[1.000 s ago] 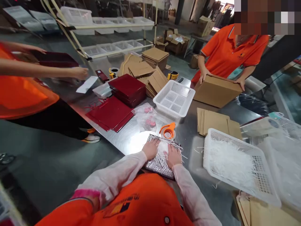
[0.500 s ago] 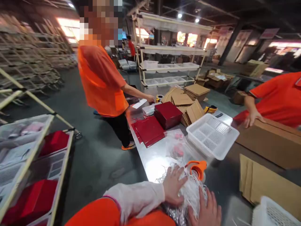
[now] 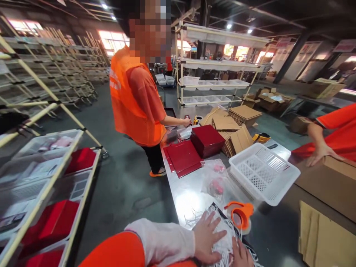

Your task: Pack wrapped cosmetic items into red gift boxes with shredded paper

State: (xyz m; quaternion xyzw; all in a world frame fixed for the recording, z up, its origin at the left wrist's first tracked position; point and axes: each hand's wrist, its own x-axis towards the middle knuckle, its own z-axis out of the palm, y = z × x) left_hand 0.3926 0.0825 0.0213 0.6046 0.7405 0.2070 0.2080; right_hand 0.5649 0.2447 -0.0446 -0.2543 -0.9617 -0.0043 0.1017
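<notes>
White shredded filler (image 3: 222, 237) lies in a heap at the near edge of the metal table, with a dark edge showing behind it. My left hand (image 3: 208, 237) rests on the heap with its fingers spread. My right hand (image 3: 241, 254) presses on the heap's right side, fingers apart, partly cut off by the bottom of the view. Just beyond sits an orange tape dispenser (image 3: 241, 215). Farther back are clear bags with pink items (image 3: 216, 185), flat dark red pieces (image 3: 183, 157) and a dark red box (image 3: 207, 140).
A white perforated basket (image 3: 264, 172) and stacked cardboard (image 3: 236, 133) stand on the table. At the left is a rack with red boxes (image 3: 52, 222). A person in an orange vest (image 3: 136, 100) stands beyond the table; another person's hand (image 3: 321, 154) touches a carton at the right.
The view has swung left, shifting the scene rightward. A dark edge now shows behind the filler. My right hand sits lower in view. The person in the vest has lost the white sheet near the hand.
</notes>
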